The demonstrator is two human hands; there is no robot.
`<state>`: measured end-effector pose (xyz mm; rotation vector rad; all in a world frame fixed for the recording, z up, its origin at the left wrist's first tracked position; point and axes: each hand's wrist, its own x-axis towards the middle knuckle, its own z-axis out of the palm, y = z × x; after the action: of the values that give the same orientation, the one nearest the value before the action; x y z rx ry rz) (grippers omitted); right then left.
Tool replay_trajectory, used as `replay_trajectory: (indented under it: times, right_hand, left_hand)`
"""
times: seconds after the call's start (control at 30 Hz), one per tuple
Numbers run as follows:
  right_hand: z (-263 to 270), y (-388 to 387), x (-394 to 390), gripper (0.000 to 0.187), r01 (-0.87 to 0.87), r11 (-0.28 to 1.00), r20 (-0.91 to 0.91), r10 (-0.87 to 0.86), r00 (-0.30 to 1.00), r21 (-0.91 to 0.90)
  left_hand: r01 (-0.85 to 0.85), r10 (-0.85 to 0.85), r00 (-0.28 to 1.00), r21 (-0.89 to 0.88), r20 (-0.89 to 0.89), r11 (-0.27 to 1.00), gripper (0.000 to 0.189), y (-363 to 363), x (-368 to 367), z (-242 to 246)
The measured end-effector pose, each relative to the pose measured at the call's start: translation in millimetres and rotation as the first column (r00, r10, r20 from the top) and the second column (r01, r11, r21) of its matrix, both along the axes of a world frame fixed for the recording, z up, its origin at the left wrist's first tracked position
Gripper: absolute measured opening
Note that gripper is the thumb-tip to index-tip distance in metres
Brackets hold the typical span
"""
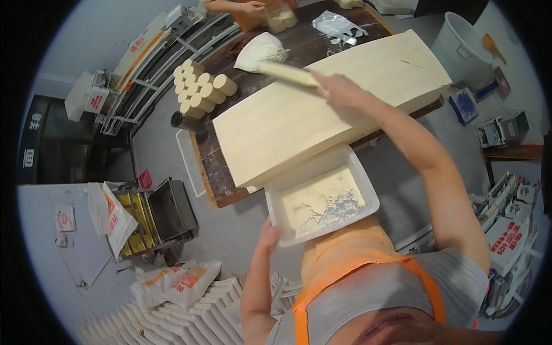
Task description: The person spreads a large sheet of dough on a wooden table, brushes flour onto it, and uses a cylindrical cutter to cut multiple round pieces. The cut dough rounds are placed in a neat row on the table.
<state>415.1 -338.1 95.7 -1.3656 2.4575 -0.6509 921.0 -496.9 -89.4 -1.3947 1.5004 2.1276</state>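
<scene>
My right hand (340, 91) grips one end of a long pale tool (286, 73), possibly a bench brush, blurred. It passes just above a thick slab of pale dough (310, 125), which looks like stacked sheets. The tool's far end overlaps a white cloth bag (258, 52) in the picture; whether they touch I cannot tell. With my left hand (271, 235) I hold the near-left corner of a white plastic tub (374, 202). Pale powder (317, 200), resembling flour, covers much of its bottom. The tub is between my orange apron and the slab's near edge.
Several dough cylinders (202, 91) and a dark jar (186, 122) stand at the left of the wooden table (213, 161). Across it, another person's hand (253, 7) is beside a clear bag (280, 19). A large bin (461, 49) stands right; filled sacks (172, 282) lie behind left.
</scene>
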Motion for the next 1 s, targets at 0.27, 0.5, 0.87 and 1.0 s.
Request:
replay_trajectory:
  times: [0.27, 0.5, 0.87, 1.0]
  right_hand:
    - [-18.8, -76.6, 82.0, 0.051, -0.249, 0.965, 0.096, 0.241, 0.966, 0.08]
    - [-54.5, -174.7, 85.4, 0.056, -0.283, 0.955, 0.133, 0.293, 0.947, -0.092]
    - [-22.1, 50.8, 118.6, 0.06, 0.217, 0.973, -0.032, -0.22, 0.975, -0.081]
    - [-42.1, 70.5, 147.0, 0.06, 0.222, 0.971, -0.071, -0.228, 0.971, -0.085]
  left_hand:
    - [0.041, -0.039, 0.997, -0.03, 0.065, 0.999, 0.074, -55.3, 51.9, -3.5]
    - [0.086, -0.086, 0.993, -0.007, -0.076, 0.996, 0.074, -83.3, 62.5, -4.9]
    - [0.139, -0.137, 0.989, 0.041, -0.051, 0.99, 0.077, -89.8, 58.0, -16.1]
    - [0.104, -0.102, 0.992, 0.027, -0.08, 0.994, 0.077, -78.3, 56.3, -15.5]
